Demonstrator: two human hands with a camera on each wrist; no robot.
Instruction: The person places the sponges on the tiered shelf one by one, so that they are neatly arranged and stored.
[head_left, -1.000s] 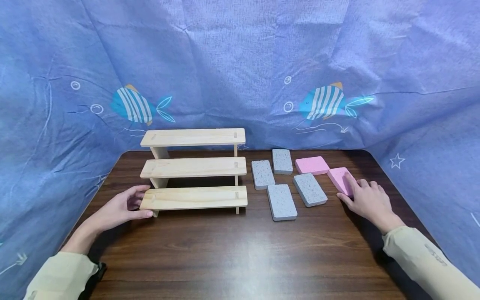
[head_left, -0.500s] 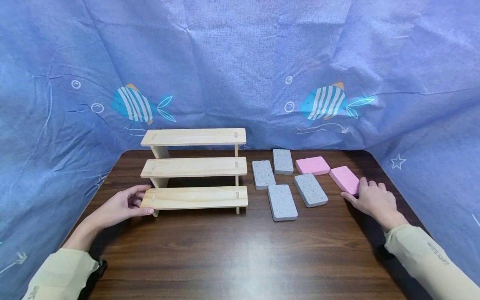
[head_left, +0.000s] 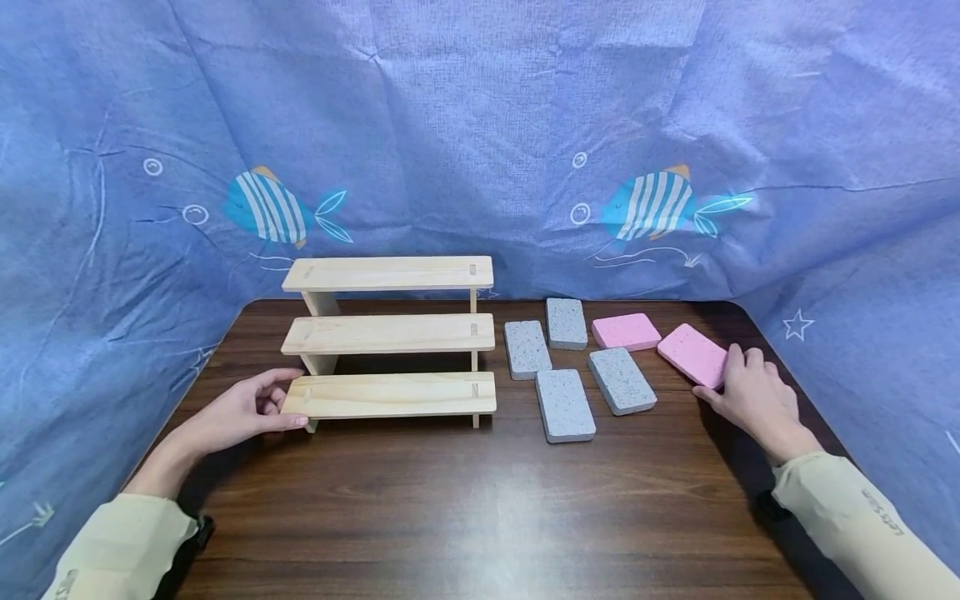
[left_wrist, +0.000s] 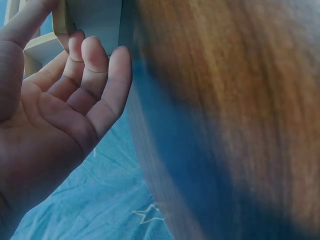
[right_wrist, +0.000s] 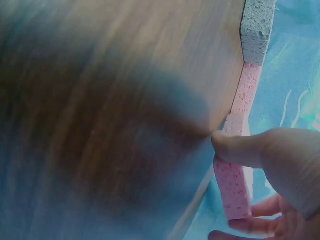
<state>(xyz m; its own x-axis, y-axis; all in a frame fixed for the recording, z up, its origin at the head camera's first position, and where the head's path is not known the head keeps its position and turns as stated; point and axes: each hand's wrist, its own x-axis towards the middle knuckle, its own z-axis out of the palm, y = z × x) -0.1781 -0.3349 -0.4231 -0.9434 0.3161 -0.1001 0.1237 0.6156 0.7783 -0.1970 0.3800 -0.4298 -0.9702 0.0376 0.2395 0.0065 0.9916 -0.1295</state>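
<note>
A three-tier wooden display shelf (head_left: 390, 396) stands on the left of the table. My left hand (head_left: 240, 414) grips the left end of its lowest step, thumb at the front and index finger at the back. In the left wrist view the other fingers (left_wrist: 95, 75) curl beside the shelf's side panel. At the right, my right hand (head_left: 756, 404) holds a pink sponge (head_left: 690, 354) by its near right end. The right wrist view shows my thumb (right_wrist: 240, 149) on the sponge's side and the fingers at its end. Another pink sponge (head_left: 626, 331) lies just left of it.
Several grey speckled sponges (head_left: 565, 406) lie flat between the shelf and the pink ones. The dark wooden table (head_left: 420, 508) has rounded back corners. A blue fish-print cloth (head_left: 480, 150) hangs behind and at both sides.
My right hand has shifted slightly right, from fingers over the pink sponge to holding its end. The sponge has turned, its near end swinging right. The left hand stays at the shelf.
</note>
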